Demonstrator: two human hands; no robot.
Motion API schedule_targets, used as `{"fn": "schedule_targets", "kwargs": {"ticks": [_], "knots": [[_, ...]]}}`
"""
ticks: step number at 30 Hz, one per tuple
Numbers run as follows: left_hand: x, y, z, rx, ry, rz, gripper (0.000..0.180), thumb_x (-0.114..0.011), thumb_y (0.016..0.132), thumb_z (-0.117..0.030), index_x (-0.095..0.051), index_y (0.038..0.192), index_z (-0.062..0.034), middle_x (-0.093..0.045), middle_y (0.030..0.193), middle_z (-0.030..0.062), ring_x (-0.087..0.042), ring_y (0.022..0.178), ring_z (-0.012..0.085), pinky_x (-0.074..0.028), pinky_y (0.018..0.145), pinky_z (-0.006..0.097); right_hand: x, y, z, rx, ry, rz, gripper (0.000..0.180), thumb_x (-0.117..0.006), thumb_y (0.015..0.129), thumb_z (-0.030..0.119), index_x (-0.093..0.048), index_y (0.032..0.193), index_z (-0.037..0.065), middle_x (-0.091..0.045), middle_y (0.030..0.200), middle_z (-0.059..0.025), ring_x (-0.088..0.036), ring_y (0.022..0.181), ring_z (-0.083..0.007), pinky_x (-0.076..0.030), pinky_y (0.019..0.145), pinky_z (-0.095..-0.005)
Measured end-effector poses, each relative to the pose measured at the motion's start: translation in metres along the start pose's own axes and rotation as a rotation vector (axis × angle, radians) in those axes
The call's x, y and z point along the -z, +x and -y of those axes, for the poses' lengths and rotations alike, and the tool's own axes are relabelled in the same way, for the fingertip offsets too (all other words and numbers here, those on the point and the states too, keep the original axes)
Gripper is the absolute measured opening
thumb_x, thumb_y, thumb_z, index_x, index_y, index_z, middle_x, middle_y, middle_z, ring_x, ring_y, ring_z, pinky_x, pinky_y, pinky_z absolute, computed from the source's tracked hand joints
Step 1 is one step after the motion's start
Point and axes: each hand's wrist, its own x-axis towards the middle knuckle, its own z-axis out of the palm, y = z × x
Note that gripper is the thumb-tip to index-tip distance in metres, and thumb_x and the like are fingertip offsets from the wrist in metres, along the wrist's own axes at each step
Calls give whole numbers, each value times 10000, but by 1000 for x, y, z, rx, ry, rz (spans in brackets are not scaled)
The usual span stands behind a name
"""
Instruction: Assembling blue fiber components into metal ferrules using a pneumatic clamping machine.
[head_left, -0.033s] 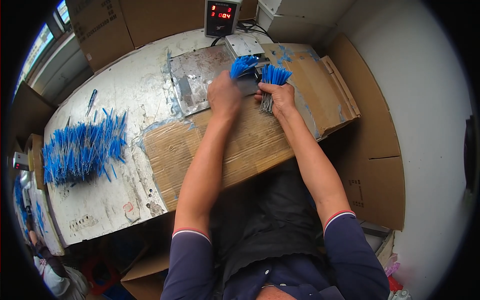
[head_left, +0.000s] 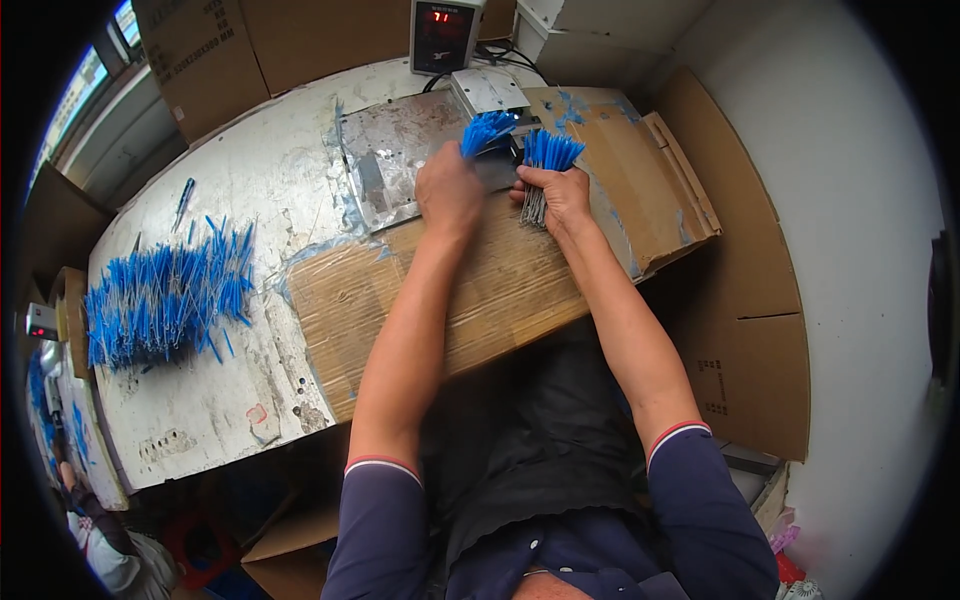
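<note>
My left hand [head_left: 449,192] is closed around a bundle of blue-tipped wires [head_left: 486,134] above the right part of a worn metal plate [head_left: 385,150]. The blue ends fan out past my fingers; the lower part of that bundle is hidden, and the hand is slightly blurred. Close beside it, my right hand [head_left: 562,192] grips a second bundle of blue-tipped wires [head_left: 550,150] between thumb and fingers, blue ends up and thin silvery stems hanging below. A small white device [head_left: 489,92] sits just beyond both bundles.
A large heap of blue-tipped wires [head_left: 165,295] lies at the table's left, near a pen [head_left: 183,203]. Flat cardboard [head_left: 470,300] covers the front edge. A box with a red digital display [head_left: 442,38] stands at the back. Another person [head_left: 105,540] shows at lower left.
The red figures on the display box have changed, with fewer lit now. Both hands and their bundles hold the same places.
</note>
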Motion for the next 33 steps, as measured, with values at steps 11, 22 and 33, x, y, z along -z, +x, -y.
{"fn": "schedule_targets", "kwargs": {"ticks": [11, 22, 33], "knots": [[-4, -3, 5, -178, 130, -7, 150, -644, 822, -56, -649, 972, -45, -682, 894, 166, -658, 863, 376, -502, 785, 490, -1, -5, 5, -22, -70, 41, 99, -718, 774, -78, -651, 831, -33, -679, 776, -113, -698, 601, -229, -618, 496, -341], [-2, -1, 4, 28, -15, -148, 34, -592, 871, -80, -599, 886, -50, -654, 856, 164, -636, 854, 390, -483, 750, 515, -23, 7, 5, -3, -284, -87, 89, -681, 761, -105, -624, 796, -47, -676, 733, -159, -696, 568, -250, -592, 446, -346], [-4, 0, 2, -62, -41, -183, 108, -657, 889, -108, -622, 962, -38, -665, 895, 189, -623, 878, 408, -459, 773, 530, -19, 12, 1, 14, -165, -113, 82, -702, 776, -84, -636, 811, -50, -674, 761, -155, -696, 584, -249, -608, 471, -346]]}}
